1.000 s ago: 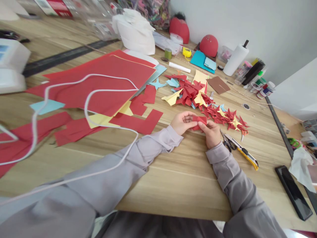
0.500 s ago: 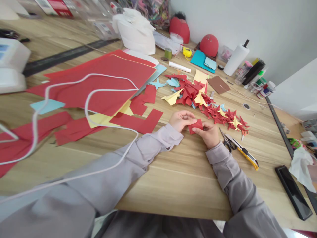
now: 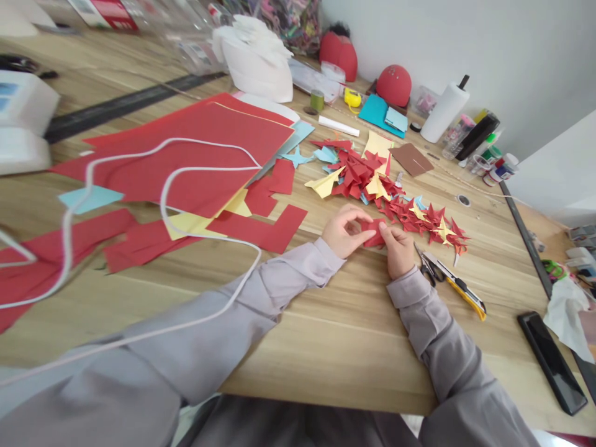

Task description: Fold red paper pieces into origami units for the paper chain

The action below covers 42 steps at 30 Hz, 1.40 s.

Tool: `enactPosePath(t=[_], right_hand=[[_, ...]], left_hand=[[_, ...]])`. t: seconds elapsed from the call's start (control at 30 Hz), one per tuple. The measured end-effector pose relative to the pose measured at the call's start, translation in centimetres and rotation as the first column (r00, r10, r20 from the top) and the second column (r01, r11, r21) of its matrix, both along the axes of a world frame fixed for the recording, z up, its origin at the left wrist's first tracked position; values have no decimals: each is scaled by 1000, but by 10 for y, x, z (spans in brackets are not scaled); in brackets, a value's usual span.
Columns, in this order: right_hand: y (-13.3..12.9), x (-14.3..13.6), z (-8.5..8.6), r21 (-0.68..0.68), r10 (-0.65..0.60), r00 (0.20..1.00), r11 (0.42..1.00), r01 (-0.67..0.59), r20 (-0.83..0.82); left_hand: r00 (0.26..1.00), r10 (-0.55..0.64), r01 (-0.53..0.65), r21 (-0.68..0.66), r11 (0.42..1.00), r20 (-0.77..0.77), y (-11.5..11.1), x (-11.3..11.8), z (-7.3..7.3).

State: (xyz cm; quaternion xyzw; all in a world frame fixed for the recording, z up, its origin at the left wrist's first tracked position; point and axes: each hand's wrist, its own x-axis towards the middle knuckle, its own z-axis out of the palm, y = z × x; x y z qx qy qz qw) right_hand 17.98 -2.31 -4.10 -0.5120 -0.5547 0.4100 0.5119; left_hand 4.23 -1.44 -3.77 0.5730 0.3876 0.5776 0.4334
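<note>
A small piece of red paper (image 3: pixel 373 233) is held between my two hands, just above the wooden table. My left hand (image 3: pixel 345 231) pinches its left side between thumb and fingers. On the right side, the thumb and curled fingers of my right hand (image 3: pixel 398 248) grip it. Beyond the hands lies a heap of folded paper pieces (image 3: pixel 356 177), mostly red with some yellow and blue. A row of pointed red paper stars (image 3: pixel 426 218) continues from it to the right. Scissors (image 3: pixel 429 267) and a yellow utility knife (image 3: pixel 459 287) rest beside my right wrist.
Large red sheets (image 3: pixel 200 146) and cut red strips (image 3: pixel 274 230) spread to the left. A white cord (image 3: pixel 161 186) crosses them and my left sleeve. A black phone (image 3: pixel 552 360) lies at the right. Bottles (image 3: pixel 500 169) and a white roll (image 3: pixel 444 112) stand at the back.
The red paper has shifted slightly right and up and now looks flatter and narrower. My left hand has moved a little right with it; my right thumb now presses at its upper right.
</note>
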Motion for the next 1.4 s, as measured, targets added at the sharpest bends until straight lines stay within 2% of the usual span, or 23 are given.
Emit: enactPosePath(t=[0.1,0.23,0.3,0.6,0.7,0.8,0.93,1.07,1.23,1.4], right_hand=[[0,-1,2,16,-2,1000,1000,2,13],[-1,-1,3,35,-6,1000,999,6,-8],[-1,-1,3,21,-4,999,1000,5,-42],[-2,-1,-1,-48,10,982,999,-20,-190],[-2,-1,0,-55,13,985,998,-23,-171],[-1,-1,1,-52,26,989,998,-34,-143],[0,-1,1,-16,20,992,1000,-22,-122],[1,-2,0,9,-30,987,999,32,-155],[1,-4,-1,30,-32,990,999,36,-135],[-1,-4,0,47,-27,991,998,33,-129]], left_hand=[[965,97,-39,232,972,-243,-5,0,2],[882,214,-68,335,940,-420,-7,-1,2],[859,230,-57,362,931,-458,-7,-1,0],[851,266,-17,482,876,-453,-7,1,-4],[871,236,-25,440,898,-432,-8,1,-5],[900,169,-39,312,949,-402,-8,1,-4],[956,46,5,173,985,-291,-8,0,-3],[991,56,-50,52,997,-121,-4,2,-5],[999,30,-31,-66,997,-13,-3,4,-3],[999,0,3,-80,997,38,-1,3,-2]])
